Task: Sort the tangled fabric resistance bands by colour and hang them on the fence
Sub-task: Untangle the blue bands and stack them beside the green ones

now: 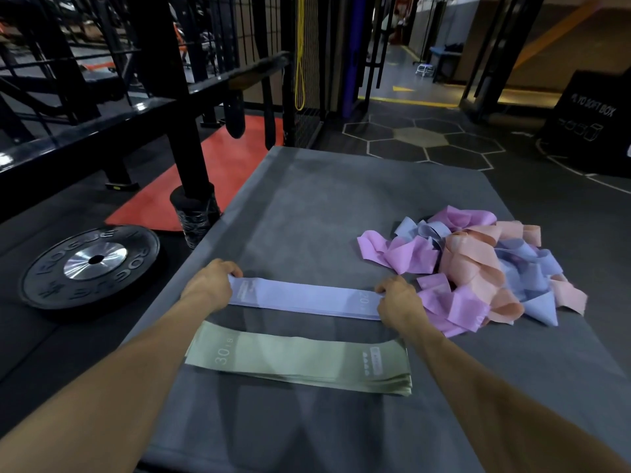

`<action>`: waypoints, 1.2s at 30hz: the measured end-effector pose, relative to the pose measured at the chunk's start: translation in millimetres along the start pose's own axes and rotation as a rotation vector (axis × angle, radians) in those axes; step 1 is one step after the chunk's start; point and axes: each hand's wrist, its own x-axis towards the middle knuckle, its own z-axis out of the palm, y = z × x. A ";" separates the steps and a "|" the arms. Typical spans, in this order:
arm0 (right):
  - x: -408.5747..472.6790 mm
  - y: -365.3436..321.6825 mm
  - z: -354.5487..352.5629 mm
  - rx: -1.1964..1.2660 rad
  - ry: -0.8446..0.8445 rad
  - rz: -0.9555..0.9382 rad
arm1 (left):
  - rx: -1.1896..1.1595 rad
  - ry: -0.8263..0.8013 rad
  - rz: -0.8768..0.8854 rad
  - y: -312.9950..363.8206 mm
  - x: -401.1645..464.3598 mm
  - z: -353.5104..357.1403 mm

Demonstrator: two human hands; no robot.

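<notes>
A flat stack of lavender-blue bands [304, 298] lies across the grey mat [307, 206]. My left hand [211, 285] grips its left end and my right hand [397, 302] grips its right end, fingers curled over the edges. Just nearer me lies a neat stack of green bands [297, 361] marked 30 LB. At the right sits a tangled heap of pink, peach and lavender-blue bands [478, 268]. A black mesh fence [307, 63] stands beyond the mat's far edge.
A black weight plate [92, 264] lies on the floor left of the mat, beside a black rack post [191, 155] and a red floor mat [205, 175]. A black plyo soft box [590, 124] stands at the far right. A yellow band [300, 63] hangs on the fence.
</notes>
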 end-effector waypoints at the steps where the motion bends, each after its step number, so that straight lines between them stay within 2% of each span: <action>1: 0.0 0.4 -0.4 -0.002 -0.002 -0.002 | 0.019 -0.007 0.000 0.0 0.1 -0.4; 7: -3.1 1.5 -2.3 0.029 0.008 -0.021 | 0.141 0.006 0.007 5.5 -3.3 -1.7; 10: -6.9 2.1 -6.8 0.040 0.020 -0.049 | 0.216 0.131 0.014 16.0 -8.5 -1.9; 12: -9.2 3.2 -9.0 0.079 0.063 -0.056 | 0.281 0.208 0.078 22.7 -10.6 -2.2; 15: -11.6 5.1 -11.8 0.197 0.104 -0.063 | 0.281 0.230 0.122 38.0 -13.3 -4.8; 23: -15.9 38.1 -47.9 0.320 0.249 -0.031 | -0.064 0.078 0.238 142.3 -23.4 9.6; 30: -15.4 118.3 -79.6 0.332 0.305 0.143 | -0.150 -0.025 0.442 257.3 -43.2 55.7; 36: -7.5 187.2 -91.9 0.351 0.367 0.230 | -0.132 -0.003 0.578 335.1 -47.6 87.8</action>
